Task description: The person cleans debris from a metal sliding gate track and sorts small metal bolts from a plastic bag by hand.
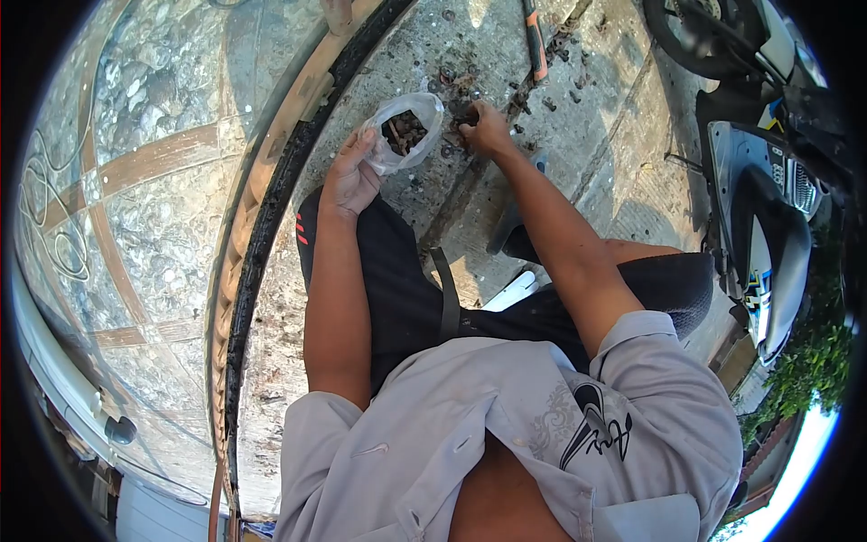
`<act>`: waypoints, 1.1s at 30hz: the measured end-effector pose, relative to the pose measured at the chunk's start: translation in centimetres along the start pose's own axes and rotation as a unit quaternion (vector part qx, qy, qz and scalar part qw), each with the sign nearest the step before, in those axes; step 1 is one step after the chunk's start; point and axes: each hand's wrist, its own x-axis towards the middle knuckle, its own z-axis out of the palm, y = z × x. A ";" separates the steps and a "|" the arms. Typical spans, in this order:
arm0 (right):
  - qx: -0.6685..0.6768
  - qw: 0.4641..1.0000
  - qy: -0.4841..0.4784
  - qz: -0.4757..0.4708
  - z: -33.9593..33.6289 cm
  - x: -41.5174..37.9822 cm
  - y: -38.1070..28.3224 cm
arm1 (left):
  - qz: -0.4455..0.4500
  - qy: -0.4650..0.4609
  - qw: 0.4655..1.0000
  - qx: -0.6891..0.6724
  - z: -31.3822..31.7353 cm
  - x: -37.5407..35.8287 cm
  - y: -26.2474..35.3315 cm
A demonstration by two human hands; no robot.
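Observation:
My left hand grips the edge of a clear plastic bag, holding its mouth wide toward me. Inside lie small dark, rusty-looking pieces. To the right of the bag, my right hand is low over the concrete with its fingers drawn together at some dark bits; what they hold is too small to make out. More small dark pieces are scattered on the ground just beyond both hands.
A tool with an orange and black handle lies on the concrete ahead. Along the left runs a curved wooden edge with a black strip, bordering a large patterned panel. A motorbike is at the right.

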 end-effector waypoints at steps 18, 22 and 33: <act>0.116 0.974 -0.128 -0.147 -10.4 -1.7 -16.1 | 0.015 -0.020 0.999 -0.021 0.2 0.0 -0.1; -0.054 0.991 -0.112 -0.043 -8.4 0.6 -8.4 | 0.008 0.000 1.000 0.003 2.2 -0.7 0.5; 0.027 0.996 -0.018 0.086 0.9 -5.8 0.2 | 0.009 0.011 1.000 -0.003 1.9 -0.8 0.4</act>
